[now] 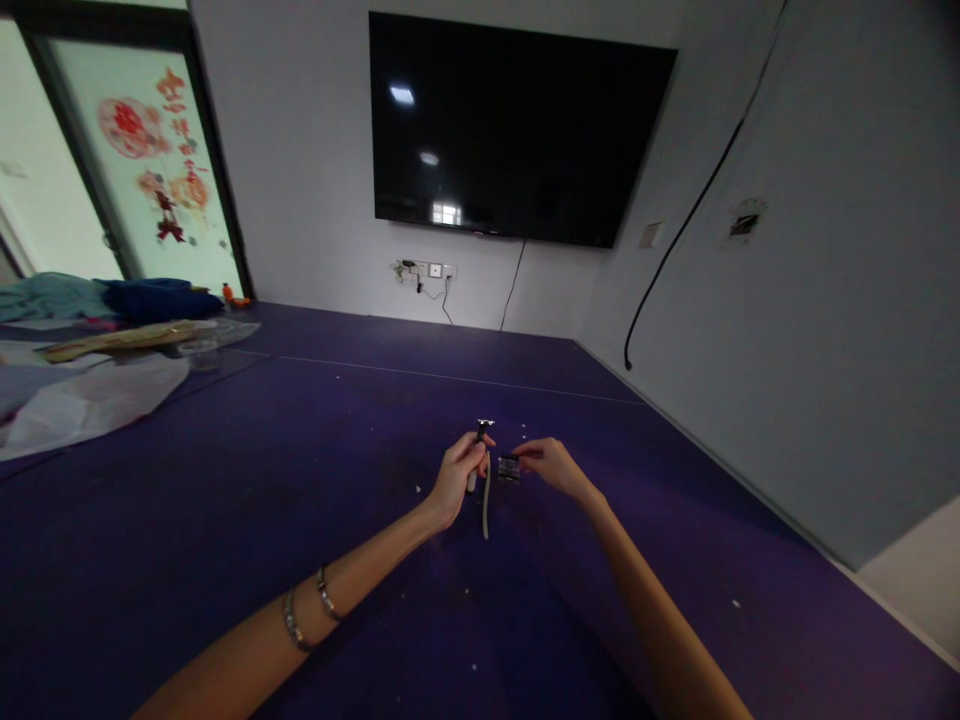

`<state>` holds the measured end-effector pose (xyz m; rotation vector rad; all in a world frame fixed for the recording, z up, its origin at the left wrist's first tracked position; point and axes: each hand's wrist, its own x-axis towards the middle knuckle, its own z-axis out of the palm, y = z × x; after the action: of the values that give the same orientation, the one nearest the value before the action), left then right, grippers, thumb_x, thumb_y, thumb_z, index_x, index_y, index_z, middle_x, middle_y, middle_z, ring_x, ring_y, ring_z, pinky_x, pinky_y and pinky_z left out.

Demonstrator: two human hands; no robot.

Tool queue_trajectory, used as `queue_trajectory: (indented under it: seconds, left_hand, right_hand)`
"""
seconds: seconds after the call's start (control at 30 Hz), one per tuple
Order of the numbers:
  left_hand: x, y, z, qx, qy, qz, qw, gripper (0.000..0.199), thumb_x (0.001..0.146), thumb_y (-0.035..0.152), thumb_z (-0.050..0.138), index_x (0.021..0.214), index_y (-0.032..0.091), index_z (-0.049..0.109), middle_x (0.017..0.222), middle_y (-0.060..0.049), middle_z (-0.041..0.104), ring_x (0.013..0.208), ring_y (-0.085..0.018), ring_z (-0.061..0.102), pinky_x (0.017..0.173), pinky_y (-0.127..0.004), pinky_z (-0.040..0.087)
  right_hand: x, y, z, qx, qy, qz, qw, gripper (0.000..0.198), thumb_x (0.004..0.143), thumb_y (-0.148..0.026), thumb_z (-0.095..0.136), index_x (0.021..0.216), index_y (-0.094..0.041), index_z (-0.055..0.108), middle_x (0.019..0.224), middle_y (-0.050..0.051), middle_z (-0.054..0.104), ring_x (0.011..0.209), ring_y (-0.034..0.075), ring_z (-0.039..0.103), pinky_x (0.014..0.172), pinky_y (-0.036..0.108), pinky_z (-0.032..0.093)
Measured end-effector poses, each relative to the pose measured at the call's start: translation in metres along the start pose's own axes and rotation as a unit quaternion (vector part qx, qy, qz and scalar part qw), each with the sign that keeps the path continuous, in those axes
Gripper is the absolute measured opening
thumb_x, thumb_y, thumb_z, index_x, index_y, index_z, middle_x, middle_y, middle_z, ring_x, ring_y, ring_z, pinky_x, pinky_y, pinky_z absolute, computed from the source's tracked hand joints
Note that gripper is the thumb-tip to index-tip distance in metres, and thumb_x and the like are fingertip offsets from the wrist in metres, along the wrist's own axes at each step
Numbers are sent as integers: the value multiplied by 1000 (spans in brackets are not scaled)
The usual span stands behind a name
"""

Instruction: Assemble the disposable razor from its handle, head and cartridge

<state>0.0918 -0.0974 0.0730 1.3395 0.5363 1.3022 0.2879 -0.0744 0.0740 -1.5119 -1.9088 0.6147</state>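
Note:
My left hand (454,475) is closed around a slim tool with a T-shaped metal head (485,423), a dark neck and a pale lower end. Its exact kind is too small to make out. A narrow greyish strip (486,508) runs down beside that hand; I cannot tell whether it hangs from the fingers or lies on the purple surface (337,560). Just to the right, my right hand (551,465) pinches a small dark, partly see-through rectangular piece (508,468) by its upper right edge. A small gap separates this piece from the tool.
Plastic bags (97,405), a clear cup (200,353) and folded blue cloth (161,298) lie at the left. A black cable (686,215) hangs down the right wall. Beneath the wall television (517,130) are sockets (435,270) with cords. Small white bits dot the surface.

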Motion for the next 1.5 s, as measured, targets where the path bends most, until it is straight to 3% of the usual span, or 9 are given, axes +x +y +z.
queue_trajectory:
  seconds: [0.13, 0.33, 0.6, 0.8, 1.03, 1.5]
  left_hand:
    - [0, -3, -1, -9, 20, -15, 1000, 22, 79, 38, 54, 87, 18, 55, 53, 5, 45, 50, -9, 46, 52, -21, 37]
    - [-3, -8, -1, 6, 47, -61, 997, 26, 73, 39, 60, 88, 18, 55, 50, 9, 41, 36, -4, 33, 38, -18, 29]
    - [-9, -13, 5, 35, 94, -48, 994, 29, 79, 44, 51, 88, 17, 56, 56, 7, 40, 42, -5, 36, 37, -17, 30]
    - [-16, -13, 11, 90, 53, 8, 994, 20, 78, 37, 56, 85, 18, 53, 61, 6, 45, 48, -8, 44, 45, -19, 38]
    - [-18, -9, 14, 79, 36, 17, 996, 21, 76, 34, 60, 83, 17, 49, 65, 3, 53, 51, -9, 50, 51, -22, 41]
    - [-19, -12, 15, 61, 19, 16, 998, 21, 77, 33, 59, 84, 18, 47, 65, 3, 54, 51, -9, 50, 51, -23, 40]
  right_hand:
    - [1, -1, -3, 21, -14, 16, 1000, 30, 69, -12, 48, 89, -12, 71, 77, 5, 72, 68, 16, 65, 65, 25, 51]
    - [3, -5, -6, 60, -20, 31, 997, 31, 71, -9, 48, 92, -11, 71, 78, 6, 72, 67, 15, 66, 67, 26, 53]
    - [-3, -24, -16, 106, 31, -39, 993, 33, 72, -12, 56, 104, -13, 65, 89, 8, 70, 79, 17, 66, 74, 29, 52]
    - [-10, -48, -24, 88, 84, -112, 986, 32, 74, -17, 57, 106, -16, 65, 90, 7, 71, 83, 17, 66, 81, 32, 50]
    - [-19, -68, -27, 89, 94, -134, 983, 31, 75, -15, 57, 105, -17, 65, 89, 6, 71, 83, 16, 66, 81, 32, 50]
    - [-21, -73, -22, 105, 83, -166, 977, 33, 74, -15, 58, 107, -19, 64, 88, 5, 71, 85, 17, 66, 84, 35, 49]
